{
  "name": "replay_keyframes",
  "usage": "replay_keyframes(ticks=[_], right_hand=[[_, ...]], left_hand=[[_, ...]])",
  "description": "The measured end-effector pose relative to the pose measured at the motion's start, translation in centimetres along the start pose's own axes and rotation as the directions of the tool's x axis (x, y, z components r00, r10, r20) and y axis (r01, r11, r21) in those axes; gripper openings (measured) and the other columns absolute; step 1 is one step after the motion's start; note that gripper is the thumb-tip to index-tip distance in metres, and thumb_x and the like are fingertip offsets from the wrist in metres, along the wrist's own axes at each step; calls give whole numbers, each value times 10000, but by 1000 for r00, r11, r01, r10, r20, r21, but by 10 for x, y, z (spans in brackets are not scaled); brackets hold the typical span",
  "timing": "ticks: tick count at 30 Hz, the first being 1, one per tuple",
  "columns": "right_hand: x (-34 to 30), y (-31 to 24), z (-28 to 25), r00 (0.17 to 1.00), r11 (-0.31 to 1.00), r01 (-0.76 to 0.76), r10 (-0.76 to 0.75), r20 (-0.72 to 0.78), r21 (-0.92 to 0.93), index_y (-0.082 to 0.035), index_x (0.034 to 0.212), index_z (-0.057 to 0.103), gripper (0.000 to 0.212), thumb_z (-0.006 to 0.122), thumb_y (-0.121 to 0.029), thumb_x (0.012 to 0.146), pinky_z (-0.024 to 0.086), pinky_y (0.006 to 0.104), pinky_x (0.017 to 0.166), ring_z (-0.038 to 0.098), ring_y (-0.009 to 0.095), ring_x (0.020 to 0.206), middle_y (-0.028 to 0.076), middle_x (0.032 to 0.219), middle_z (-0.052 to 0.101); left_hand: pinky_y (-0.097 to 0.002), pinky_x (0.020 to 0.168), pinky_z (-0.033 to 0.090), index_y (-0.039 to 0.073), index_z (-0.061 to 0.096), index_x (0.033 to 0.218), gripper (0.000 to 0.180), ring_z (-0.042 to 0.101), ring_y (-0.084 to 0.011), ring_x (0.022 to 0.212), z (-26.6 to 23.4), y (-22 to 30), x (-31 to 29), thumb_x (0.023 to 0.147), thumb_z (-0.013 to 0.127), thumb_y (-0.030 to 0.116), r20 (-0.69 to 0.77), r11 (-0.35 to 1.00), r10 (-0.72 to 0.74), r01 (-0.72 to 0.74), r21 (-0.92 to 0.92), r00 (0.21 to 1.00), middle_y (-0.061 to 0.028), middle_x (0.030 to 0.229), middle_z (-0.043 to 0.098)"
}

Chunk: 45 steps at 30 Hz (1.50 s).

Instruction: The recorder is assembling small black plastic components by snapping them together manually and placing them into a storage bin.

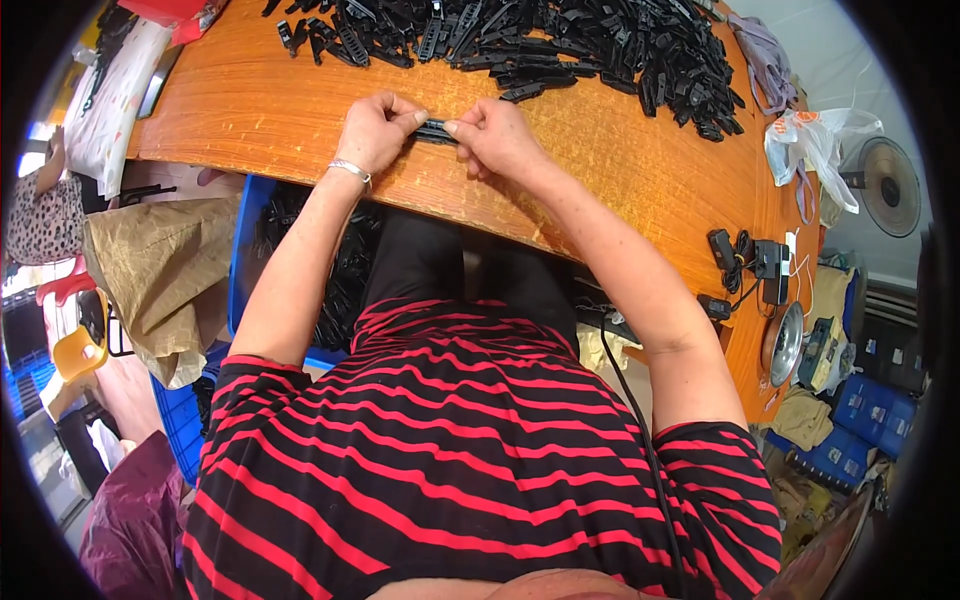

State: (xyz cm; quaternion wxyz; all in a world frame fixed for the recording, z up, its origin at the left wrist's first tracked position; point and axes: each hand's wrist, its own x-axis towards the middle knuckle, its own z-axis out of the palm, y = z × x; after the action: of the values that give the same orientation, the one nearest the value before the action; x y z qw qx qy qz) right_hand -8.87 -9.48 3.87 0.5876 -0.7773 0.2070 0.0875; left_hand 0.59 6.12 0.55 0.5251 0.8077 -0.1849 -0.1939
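Close to the table's near edge, my left hand (376, 132) pinches one end of a narrow black plastic piece (432, 131) between thumb and fingers. My right hand (497, 138) grips the other end in the same way. The piece lies level between the two hands, low over the wooden table (260, 100); its ends are hidden by my fingers. Its exact kind is too small to make out. Beyond my hands spreads a large heap of similar black plastic pieces (540, 50), with several loose ones at its left side.
A blue crate (250, 240) holding more black pieces stands below the table edge by my left arm. Brown wrapping (165, 275) lies to its left. On the table's right are black power adapters with cords (770, 262), a metal dish (783, 343) and a white plastic bag (808, 145).
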Motion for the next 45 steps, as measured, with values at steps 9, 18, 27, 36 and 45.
replay_keyframes(ticks=[9,18,27,36,45], right_hand=[[21,11,-11,995,933,94,-99,4,-347,-19,670,557,304,690,-239,832,427,317,414,529,155,413,75,550,589],[-3,12,-10,983,930,186,-172,70,-317,-41,769,521,281,688,-258,829,445,298,458,558,133,510,62,639,581],[20,42,-66,722,378,237,-685,-98,-895,-88,935,587,179,664,-97,774,494,434,683,595,344,811,107,935,531],[8,33,-28,689,396,320,-721,-76,-861,-87,816,568,237,753,-162,688,498,383,560,605,303,650,77,818,551],[14,26,17,665,426,502,-747,21,-753,-89,788,593,141,691,-188,772,498,357,573,605,261,668,63,801,550]], left_hand=[[-346,664,486,22,613,793,168,591,-246,663,3,-3,7,779,712,157,-14,921,212,-195,336,977,-111,716,631],[-307,591,447,14,582,729,163,535,-151,601,-42,-20,-43,788,689,123,15,970,79,-80,230,997,-54,633,568],[-327,733,489,34,647,911,150,614,-239,769,-97,-4,-43,775,665,94,-155,861,233,-129,492,960,-102,803,636],[-365,888,461,93,631,1048,317,511,-285,1026,-61,-3,61,758,587,-29,43,458,602,-389,799,798,-95,1117,544],[-388,788,473,52,615,1048,366,553,-350,894,-47,7,44,698,664,-44,111,613,529,-470,635,841,-146,951,546]])
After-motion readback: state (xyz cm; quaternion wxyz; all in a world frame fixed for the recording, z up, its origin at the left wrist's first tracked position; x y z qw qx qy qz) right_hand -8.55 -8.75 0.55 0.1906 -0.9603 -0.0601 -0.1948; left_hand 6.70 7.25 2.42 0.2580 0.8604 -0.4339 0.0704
